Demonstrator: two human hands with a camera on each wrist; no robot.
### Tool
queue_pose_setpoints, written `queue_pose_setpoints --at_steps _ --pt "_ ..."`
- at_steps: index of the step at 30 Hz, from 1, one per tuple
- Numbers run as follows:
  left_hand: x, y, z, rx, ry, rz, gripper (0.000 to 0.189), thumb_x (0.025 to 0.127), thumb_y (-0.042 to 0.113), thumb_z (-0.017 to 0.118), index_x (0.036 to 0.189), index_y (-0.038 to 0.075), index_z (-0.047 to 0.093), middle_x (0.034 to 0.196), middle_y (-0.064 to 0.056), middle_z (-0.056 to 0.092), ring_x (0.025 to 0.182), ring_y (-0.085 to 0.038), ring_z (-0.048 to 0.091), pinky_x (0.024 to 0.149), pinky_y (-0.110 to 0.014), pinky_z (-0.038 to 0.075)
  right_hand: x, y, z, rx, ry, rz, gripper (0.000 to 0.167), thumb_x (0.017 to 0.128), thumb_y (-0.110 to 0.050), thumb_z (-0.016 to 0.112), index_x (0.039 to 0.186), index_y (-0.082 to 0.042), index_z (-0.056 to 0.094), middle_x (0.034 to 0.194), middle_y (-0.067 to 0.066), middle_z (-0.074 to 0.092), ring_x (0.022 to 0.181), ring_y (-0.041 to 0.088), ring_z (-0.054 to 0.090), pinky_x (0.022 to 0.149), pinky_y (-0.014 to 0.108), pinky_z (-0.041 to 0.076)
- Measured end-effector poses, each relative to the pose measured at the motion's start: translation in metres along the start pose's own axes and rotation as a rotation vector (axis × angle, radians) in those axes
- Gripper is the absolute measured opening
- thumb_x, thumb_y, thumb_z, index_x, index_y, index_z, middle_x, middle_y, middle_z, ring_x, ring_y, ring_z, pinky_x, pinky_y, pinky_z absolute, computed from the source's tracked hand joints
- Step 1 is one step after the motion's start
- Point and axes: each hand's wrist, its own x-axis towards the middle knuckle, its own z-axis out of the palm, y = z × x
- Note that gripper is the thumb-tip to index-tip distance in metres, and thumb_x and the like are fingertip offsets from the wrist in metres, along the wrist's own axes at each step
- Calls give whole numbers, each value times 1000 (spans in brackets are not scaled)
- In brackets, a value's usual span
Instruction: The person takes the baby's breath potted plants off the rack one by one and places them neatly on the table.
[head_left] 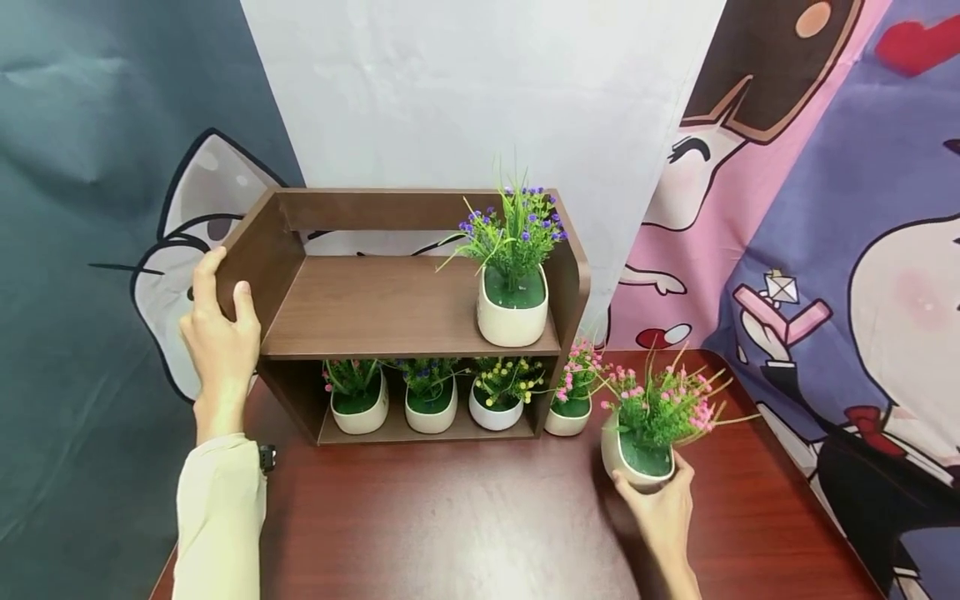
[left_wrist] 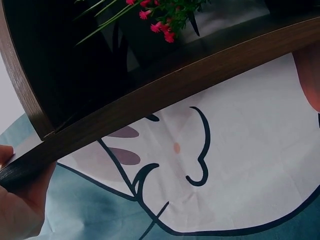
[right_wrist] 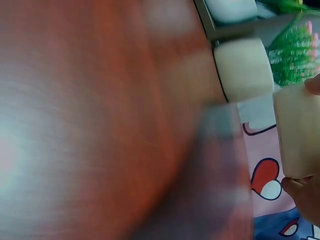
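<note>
My left hand (head_left: 221, 337) grips the left side panel of a brown two-tier wooden shelf (head_left: 375, 302); the left wrist view shows the thumb and fingers on either side of the panel edge (left_wrist: 75, 142). Off to the right of the shelf, my right hand (head_left: 663, 507) holds a white pot with an artificial pink-flowered plant (head_left: 654, 417), tilted and seemingly raised off the table. Fingers and thumb clasp the pot's sides in the right wrist view (right_wrist: 300, 132). A purple-flowered potted plant (head_left: 513, 321) stands at the right end of the upper tier.
Three potted plants, with red (head_left: 362, 414), blue (head_left: 432, 410) and yellow flowers (head_left: 497, 415), line the lower tier. Another pink-flowered pot (head_left: 568, 421) stands against the shelf's right outer side. Beneath is a glossy reddish-brown table (head_left: 435, 525). Printed cloth (head_left: 480, 100) hangs behind and alongside.
</note>
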Motion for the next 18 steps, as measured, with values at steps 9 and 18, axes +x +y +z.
queue_pose_setpoints --at_steps 9,18 --pt "1 -3 -2 19 21 32 43 92 16 52 134 25 48 120 -15 60 58 -46 46 62 -52 34 69 17 46 50 -108 -35 85 59 -9 82 127 7 33 112 30 51 99 39 50 83 47 35" --pt "1 -7 1 45 13 58 42 92 14 53 133 23 49 89 -27 61 43 -27 30 50 -45 27 87 34 71 -22 -274 -19 85 61 -15 83 124 9 30 105 31 51 94 40 51 80 47 37"
